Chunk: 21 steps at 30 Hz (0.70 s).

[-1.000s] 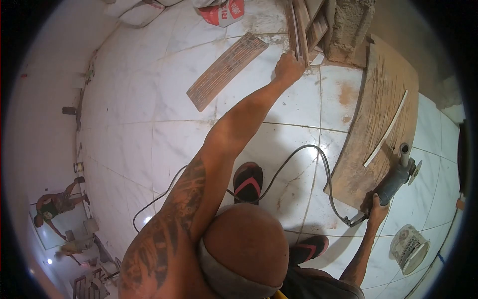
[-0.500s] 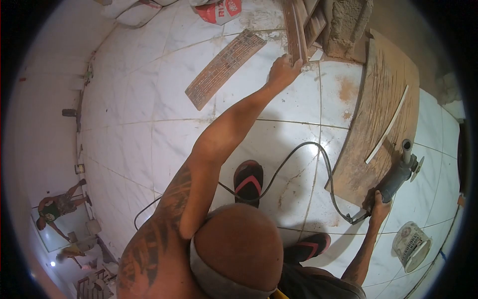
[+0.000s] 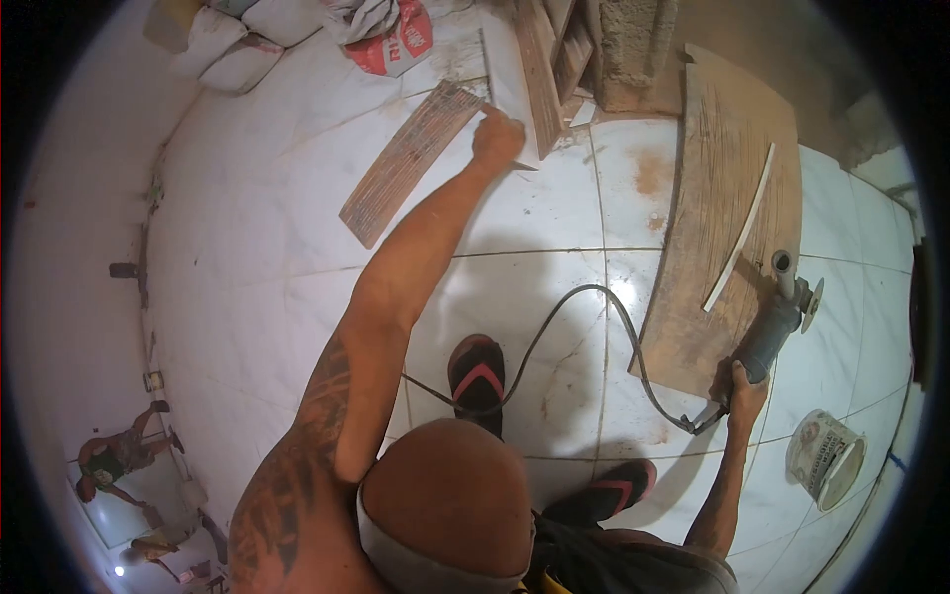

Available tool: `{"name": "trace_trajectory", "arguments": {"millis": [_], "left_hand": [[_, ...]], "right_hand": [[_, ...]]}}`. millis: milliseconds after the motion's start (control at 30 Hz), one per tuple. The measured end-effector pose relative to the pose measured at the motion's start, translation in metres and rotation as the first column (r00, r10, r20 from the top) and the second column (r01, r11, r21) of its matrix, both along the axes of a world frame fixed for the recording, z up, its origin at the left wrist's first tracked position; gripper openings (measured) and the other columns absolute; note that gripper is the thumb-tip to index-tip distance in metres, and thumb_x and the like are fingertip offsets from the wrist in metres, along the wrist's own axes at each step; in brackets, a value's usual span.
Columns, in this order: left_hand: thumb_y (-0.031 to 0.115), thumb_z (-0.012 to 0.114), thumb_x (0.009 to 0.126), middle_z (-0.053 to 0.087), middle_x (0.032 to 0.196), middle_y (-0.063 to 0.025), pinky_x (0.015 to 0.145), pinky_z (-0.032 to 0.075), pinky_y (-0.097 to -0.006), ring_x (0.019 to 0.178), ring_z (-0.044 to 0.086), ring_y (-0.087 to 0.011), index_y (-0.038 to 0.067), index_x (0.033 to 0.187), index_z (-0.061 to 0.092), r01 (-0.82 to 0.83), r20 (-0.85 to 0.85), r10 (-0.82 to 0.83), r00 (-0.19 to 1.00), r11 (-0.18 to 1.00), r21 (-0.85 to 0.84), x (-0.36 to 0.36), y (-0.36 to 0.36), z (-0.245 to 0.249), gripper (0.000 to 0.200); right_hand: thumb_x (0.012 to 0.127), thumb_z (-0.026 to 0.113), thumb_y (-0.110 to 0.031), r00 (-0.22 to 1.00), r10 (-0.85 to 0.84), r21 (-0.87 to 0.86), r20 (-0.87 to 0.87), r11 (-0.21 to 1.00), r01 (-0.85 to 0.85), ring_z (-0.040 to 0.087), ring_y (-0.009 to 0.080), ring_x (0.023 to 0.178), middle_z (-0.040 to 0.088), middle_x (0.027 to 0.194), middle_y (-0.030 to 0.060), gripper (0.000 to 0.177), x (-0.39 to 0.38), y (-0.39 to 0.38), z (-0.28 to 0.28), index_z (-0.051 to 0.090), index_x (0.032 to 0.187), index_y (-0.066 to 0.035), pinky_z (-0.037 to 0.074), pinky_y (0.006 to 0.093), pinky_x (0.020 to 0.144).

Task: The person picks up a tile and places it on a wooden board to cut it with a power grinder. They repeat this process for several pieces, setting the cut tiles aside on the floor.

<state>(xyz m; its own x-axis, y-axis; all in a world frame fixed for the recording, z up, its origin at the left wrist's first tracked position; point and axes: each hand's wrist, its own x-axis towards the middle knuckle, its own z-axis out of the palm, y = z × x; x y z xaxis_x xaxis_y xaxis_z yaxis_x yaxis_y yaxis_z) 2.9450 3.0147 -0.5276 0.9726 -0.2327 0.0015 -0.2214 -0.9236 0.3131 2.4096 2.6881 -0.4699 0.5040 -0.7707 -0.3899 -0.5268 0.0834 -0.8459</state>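
White, marble-veined floor tiles (image 3: 247, 247) carry everything shown. A wooden board (image 3: 727, 168), scored and dusty, lies flat on them and serves as the reference. Well to the board's left lies a ribbed tile (image 3: 411, 163), back face up. Just off the board's far left corner, a leaning stack of tiles (image 3: 549, 59) rests against a rough block pier (image 3: 633, 40).

Between that stack and the ribbed tile, and apart from the board, is a white tile piece (image 3: 510, 89). The left hand (image 3: 498, 139) is clenched on its lower edge. Whether the piece is clear of the floor cannot be told.

At the board's near right corner, the right hand (image 3: 740, 381) is wrapped round the body of an angle grinder (image 3: 772, 332), and a cable (image 3: 584, 327) loops away leftward. A narrow white strip (image 3: 740, 228) lies lengthwise on the board.

Judged progress: one strip appears already cut. The held piece has not reached the board, and the grinder's disc meets no tile.
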Motion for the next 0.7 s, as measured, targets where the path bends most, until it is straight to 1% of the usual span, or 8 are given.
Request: {"name": "trace_trajectory", "arguments": {"millis": [67,167,233,333,400,467,533,700], "left_hand": [[0.041,0.062,0.093,0.068,0.110,-0.0312,0.097,0.052,-0.0449,0.107,0.067,-0.0441,-0.019,0.130,0.048,-0.044,-0.034,0.041,0.999,0.996,-0.073,0.000,0.017,0.013,0.071],[0.036,0.059,0.096,0.070,0.109,-0.0271,0.099,0.050,-0.0442,0.107,0.067,-0.0421,-0.012,0.105,0.064,-0.133,0.052,0.150,0.987,0.960,-0.247,0.022,0.040,-0.038,0.049],[0.031,0.056,0.098,0.070,0.109,-0.0257,0.099,0.049,-0.0457,0.107,0.066,-0.0415,-0.008,0.098,0.067,-0.119,0.020,0.136,0.991,0.922,-0.368,0.008,0.043,-0.011,0.041],[0.025,0.052,0.101,0.071,0.105,-0.0247,0.096,0.049,-0.0471,0.105,0.065,-0.0401,-0.002,0.098,0.072,0.035,0.242,-0.021,0.970,0.998,-0.055,0.005,0.084,0.010,0.035],[0.028,0.054,0.100,0.072,0.104,-0.0235,0.092,0.050,-0.0451,0.101,0.067,-0.0407,0.003,0.102,0.075,0.015,0.333,0.004,0.943,0.998,-0.055,0.009,0.124,0.008,0.033],[0.030,0.059,0.099,0.074,0.102,-0.0194,0.086,0.053,-0.0405,0.093,0.070,-0.0336,-0.002,0.104,0.072,-0.204,0.014,0.232,0.973,0.882,-0.426,-0.020,0.142,0.059,0.035],[0.031,0.066,0.097,0.073,0.100,-0.0117,0.080,0.054,-0.0349,0.088,0.069,-0.0215,-0.004,0.109,0.070,-0.273,-0.184,0.202,0.962,0.761,-0.588,-0.015,0.189,0.059,0.037],[0.025,0.072,0.095,0.070,0.094,-0.0042,0.075,0.052,-0.0278,0.083,0.064,-0.0118,-0.004,0.108,0.069,-0.400,-0.365,0.203,0.909,0.674,-0.621,-0.068,0.227,0.126,0.032]], "right_hand": [[0.090,0.067,-0.014,1.000,-0.002,-0.032,-0.007,0.999,0.002,0.065,0.0206,0.057,0.068,0.076,0.0124,0.024,0.000,0.001,0.001,0.059,0.104,0.004,0.052,0.0351,0.049],[0.089,0.067,-0.013,1.000,-0.011,0.024,0.003,1.000,0.011,0.065,0.0217,0.057,0.068,0.077,0.0128,0.025,0.006,0.006,0.012,0.058,0.105,0.004,0.053,0.0357,0.048],[0.089,0.067,-0.013,0.999,-0.044,0.019,0.006,0.999,0.044,0.065,0.0222,0.058,0.068,0.078,0.0132,0.026,0.005,0.006,0.009,0.057,0.106,0.004,0.053,0.0356,0.048],[0.088,0.068,-0.014,1.000,-0.021,-0.032,0.008,0.999,0.021,0.065,0.0231,0.057,0.069,0.081,0.0140,0.029,0.000,0.001,0.001,0.057,0.107,0.004,0.053,0.0357,0.048],[0.086,0.071,-0.017,0.999,-0.007,-0.049,-0.048,0.999,0.005,0.066,0.0210,0.065,0.069,0.084,0.0129,0.038,-0.009,-0.012,-0.016,0.057,0.114,0.004,0.053,0.0343,0.058],[0.086,0.072,-0.018,0.998,0.001,-0.089,-0.068,0.996,-0.007,0.066,0.0200,0.066,0.068,0.084,0.0126,0.039,-0.011,-0.013,-0.023,0.057,0.115,0.005,0.054,0.0333,0.060],[0.088,0.069,-0.018,0.998,0.007,-0.155,-0.061,0.988,-0.016,0.066,0.0202,0.062,0.068,0.082,0.0131,0.033,-0.005,-0.004,-0.007,0.059,0.109,0.005,0.053,0.0327,0.056],[0.087,0.072,-0.022,0.997,0.007,-0.106,-0.083,0.994,-0.016,0.065,0.0179,0.065,0.068,0.083,0.0109,0.036,-0.003,-0.002,0.001,0.061,0.110,0.004,0.052,0.0321,0.059]]}}
